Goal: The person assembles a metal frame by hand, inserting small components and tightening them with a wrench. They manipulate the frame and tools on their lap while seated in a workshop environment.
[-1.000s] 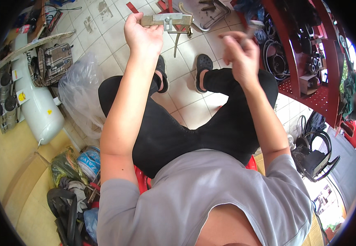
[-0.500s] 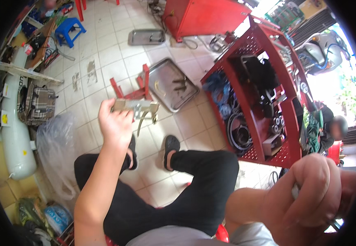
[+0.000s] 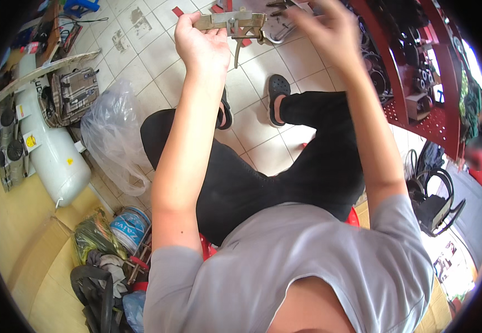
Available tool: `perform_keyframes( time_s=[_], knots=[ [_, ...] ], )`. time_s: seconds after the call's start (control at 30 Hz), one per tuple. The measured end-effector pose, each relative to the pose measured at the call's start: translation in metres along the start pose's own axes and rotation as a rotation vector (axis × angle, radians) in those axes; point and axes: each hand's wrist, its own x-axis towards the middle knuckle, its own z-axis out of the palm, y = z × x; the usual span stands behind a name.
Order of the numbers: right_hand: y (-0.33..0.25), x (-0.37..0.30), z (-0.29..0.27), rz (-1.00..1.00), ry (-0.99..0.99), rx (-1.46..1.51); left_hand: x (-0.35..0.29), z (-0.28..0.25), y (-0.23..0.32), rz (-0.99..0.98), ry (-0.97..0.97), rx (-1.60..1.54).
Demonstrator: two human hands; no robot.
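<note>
In my left hand [image 3: 202, 44] is a flat metal bracket [image 3: 241, 21] with a small bolt on its face and a curved lever hanging below. The fingers wrap around its left end, above the floor and ahead of my knees. To the right of the bracket, apart from its right end, is my right hand [image 3: 332, 30], blurred by motion. Whether its fingers hold anything cannot be made out. Behind the two hands, a metal tray [image 3: 278, 34] with dark pieces shows in part at the top edge.
A red metal rack [image 3: 440, 72] with tools and parts stands on the right. On the left lie a white cylinder tank [image 3: 57, 161], a checkered bag [image 3: 74, 91] and a clear plastic bag [image 3: 113, 127]. A blue-and-white tub [image 3: 130, 227] sits lower left.
My right hand has moved from a closed fist at the lower right up to the bracket's right side. My left hand keeps hold of the bracket. The view has tilted down towards my body.
</note>
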Motion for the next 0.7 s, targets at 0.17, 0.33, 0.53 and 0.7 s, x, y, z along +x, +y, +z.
perform_keyframes(
  time_s=[0.17, 0.33, 0.53, 0.7],
  knots=[
    [-0.010, -0.015, 0.066, 0.049, -0.271, -0.034, 0.004, -0.024, -0.004, -0.073, 0.023, -0.029],
    [-0.004, -0.020, 0.072, -0.033, -0.285, -0.157, 0.002, -0.023, -0.007, -0.104, 0.083, -0.039],
    [0.000, -0.022, 0.073, -0.082, -0.227, -0.202, 0.007, -0.022, -0.013, -0.084, 0.098, 0.019],
    [-0.012, -0.014, 0.062, -0.080, -0.334, -0.225, 0.009, -0.028, -0.014, -0.016, 0.055, 0.132]
  ],
)
